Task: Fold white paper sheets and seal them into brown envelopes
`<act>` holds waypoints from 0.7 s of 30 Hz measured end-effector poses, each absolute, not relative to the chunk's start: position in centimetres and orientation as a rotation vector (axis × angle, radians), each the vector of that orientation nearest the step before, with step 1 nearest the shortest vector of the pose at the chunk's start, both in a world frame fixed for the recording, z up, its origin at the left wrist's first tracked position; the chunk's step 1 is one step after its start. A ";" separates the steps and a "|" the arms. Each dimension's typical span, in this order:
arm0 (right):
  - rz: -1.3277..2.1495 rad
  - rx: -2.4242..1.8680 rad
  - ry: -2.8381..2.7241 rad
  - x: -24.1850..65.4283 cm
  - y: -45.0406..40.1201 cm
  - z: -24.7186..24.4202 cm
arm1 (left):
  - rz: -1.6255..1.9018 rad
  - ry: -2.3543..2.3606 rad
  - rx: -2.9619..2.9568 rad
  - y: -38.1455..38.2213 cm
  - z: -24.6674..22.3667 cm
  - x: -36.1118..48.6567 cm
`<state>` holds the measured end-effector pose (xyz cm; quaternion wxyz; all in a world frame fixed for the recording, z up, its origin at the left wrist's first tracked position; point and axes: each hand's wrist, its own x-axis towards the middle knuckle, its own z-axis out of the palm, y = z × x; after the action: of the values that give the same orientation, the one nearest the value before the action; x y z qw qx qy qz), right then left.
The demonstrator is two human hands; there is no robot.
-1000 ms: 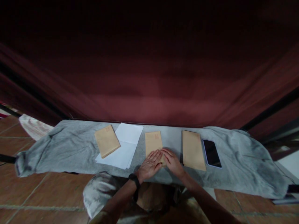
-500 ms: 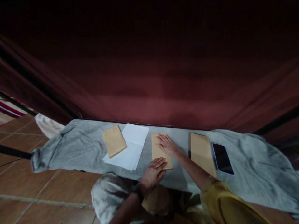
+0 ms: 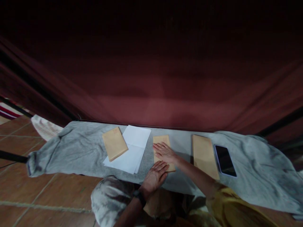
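Observation:
A tan paper envelope (image 3: 163, 139) lies flat on the grey cloth in front of me, partly covered by both hands. My right hand (image 3: 165, 152) rests flat across its middle, fingers stretched out to the envelope's left edge. Lower down, my left hand (image 3: 156, 171) lies with its fingers extended over the near left corner. The fingertips of the left hand are close to the right palm; whether they touch I cannot tell. Neither hand grips anything.
On the left, a tan envelope bundle (image 3: 115, 143) lies over white paper sheets (image 3: 136, 151). To the right are a stack of larger tan envelopes (image 3: 204, 154) and a phone (image 3: 225, 160). Grey cloth (image 3: 80, 148) covers the surface, with a dark red curtain (image 3: 151, 107) behind.
My right hand has slid toward me and to the left over the envelope, baring more of its far end. My left hand has stayed nearly in place.

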<state>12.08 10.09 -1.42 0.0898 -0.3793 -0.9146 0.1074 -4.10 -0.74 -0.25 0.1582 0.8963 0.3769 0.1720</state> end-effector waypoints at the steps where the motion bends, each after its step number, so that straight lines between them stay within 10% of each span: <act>1: 0.322 -1.087 -2.722 12.5 9.5 -1.7 | 0.494 1.084 2.563 -0.8 -0.3 -4.1; 21: 0.187 -1.405 -2.498 17.8 6.2 -2.3 | 0.618 1.082 2.498 -0.4 -1.0 -4.2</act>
<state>17.82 6.20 -2.28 0.1345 -0.4847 -0.8619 0.0644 -4.20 -0.38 -1.03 0.1741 0.8812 0.3817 0.2180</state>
